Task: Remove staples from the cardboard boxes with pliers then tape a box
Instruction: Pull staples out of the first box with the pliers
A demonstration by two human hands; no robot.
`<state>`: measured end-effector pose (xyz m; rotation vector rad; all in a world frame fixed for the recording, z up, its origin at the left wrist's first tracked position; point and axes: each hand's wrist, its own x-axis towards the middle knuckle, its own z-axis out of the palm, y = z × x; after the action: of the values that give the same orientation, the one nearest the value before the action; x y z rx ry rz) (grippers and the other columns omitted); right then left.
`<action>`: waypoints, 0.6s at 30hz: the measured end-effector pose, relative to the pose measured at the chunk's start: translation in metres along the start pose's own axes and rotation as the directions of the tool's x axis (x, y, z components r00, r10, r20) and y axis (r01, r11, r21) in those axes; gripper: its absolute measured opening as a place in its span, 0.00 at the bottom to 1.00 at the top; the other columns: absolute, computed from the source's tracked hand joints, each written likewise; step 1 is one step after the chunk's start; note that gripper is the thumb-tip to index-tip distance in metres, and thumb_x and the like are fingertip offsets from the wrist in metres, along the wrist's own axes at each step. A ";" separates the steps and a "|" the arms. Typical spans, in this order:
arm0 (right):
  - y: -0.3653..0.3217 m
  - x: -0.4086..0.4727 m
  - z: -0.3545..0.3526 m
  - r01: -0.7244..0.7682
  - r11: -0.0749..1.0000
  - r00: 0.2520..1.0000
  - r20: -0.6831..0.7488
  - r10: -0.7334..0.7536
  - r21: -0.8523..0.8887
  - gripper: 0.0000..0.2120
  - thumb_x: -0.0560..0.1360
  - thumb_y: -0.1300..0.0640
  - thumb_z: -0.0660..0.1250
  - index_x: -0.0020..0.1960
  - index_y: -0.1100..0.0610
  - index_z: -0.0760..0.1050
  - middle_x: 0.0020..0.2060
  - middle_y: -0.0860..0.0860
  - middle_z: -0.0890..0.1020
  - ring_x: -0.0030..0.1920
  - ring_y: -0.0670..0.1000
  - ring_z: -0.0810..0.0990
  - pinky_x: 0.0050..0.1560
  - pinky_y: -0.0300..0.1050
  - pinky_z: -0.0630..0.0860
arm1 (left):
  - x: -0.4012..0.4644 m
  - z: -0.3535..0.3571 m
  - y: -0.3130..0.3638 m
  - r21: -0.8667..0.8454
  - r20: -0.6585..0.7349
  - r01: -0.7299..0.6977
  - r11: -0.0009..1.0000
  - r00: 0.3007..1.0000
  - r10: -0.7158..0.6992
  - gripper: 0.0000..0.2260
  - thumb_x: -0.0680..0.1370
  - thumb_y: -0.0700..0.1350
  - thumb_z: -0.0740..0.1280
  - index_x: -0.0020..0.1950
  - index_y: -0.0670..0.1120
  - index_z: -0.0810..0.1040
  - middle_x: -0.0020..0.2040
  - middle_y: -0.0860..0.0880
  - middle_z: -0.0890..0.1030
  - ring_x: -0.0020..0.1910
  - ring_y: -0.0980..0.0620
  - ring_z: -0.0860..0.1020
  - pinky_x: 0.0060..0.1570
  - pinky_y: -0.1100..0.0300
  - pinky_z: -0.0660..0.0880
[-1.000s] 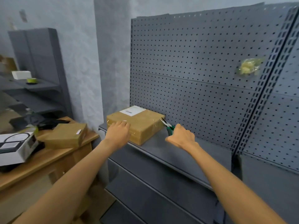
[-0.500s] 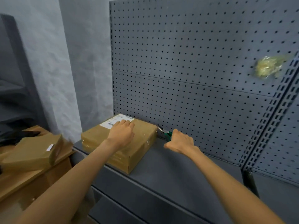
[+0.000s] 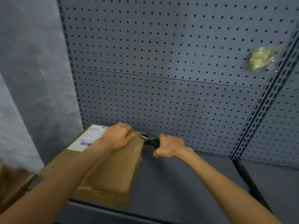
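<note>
box (image 3: 103, 167) now nearer in view than half a second ago, on the grey shelf (image 3: 178, 183) against the pegboard (image 3: 161, 78). my left hand (image 3: 119, 138) has slid toward the far right corner and lies flat on the lid, fingers together. pliers (image 3: 149, 139) nose now touches that corner; my right hand (image 3: 171, 147) grips the green handles. two staples (image 3: 137, 154) show on the near edge. judgement: first pull about to start, taping not begun.

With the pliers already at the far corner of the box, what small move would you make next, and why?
Probably close the pliers on the staple at that corner and pull it out. Their tips sit at the cardboard box edge, the right hand grips the handles, and the left hand presses on the box top. Two more staples show nearer along that edge.
</note>
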<state>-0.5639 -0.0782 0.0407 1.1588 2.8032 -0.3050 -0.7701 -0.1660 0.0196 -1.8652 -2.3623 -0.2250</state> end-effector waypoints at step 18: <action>-0.026 0.014 0.006 -0.154 0.987 0.988 -0.036 0.153 -0.044 0.18 0.67 0.49 0.68 0.50 0.55 0.66 0.36 0.48 0.71 0.38 0.52 0.73 0.31 0.42 0.63 | 0.033 0.029 -0.033 -0.239 -0.072 -0.185 0.953 0.982 0.172 0.17 0.82 0.50 0.53 0.68 0.48 0.69 0.65 0.49 0.75 0.63 0.50 0.71 0.61 0.56 0.67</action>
<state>-0.5920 -0.0884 0.0361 1.3713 2.7112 -0.2084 -0.8099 -0.1365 -0.0041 -2.1386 -2.2003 -0.5600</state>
